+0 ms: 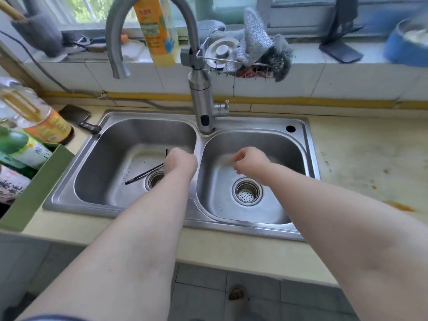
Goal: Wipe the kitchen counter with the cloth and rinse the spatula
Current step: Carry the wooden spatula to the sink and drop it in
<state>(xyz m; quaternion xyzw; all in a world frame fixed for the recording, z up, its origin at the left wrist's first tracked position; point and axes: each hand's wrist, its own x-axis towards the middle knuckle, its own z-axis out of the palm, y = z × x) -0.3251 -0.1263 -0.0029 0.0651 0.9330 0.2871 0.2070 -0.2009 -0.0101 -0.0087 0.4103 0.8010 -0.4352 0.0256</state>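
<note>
My left hand (180, 162) reaches into the left basin (111, 158) of a steel double sink, fingers curled down around a thin dark utensil (143, 173). Its long handle lies slanted toward the drain, and a short dark end sticks up by my knuckles; the rest is hidden under my hand. My right hand (251, 163) hovers inside the right basin (278, 154), slightly blurred, fingers loosely curled and holding nothing. A grey cloth (253, 35) hangs over the wire rack on the faucet (201, 98).
Stains mark the yellow counter (370, 163) right of the sink. Oil bottles (34, 117) and a green box (34, 188) crowd the left side, with a cleaver (76, 117) behind them. A detergent bottle (157, 31) and a blue bowl (407, 42) sit on the windowsill.
</note>
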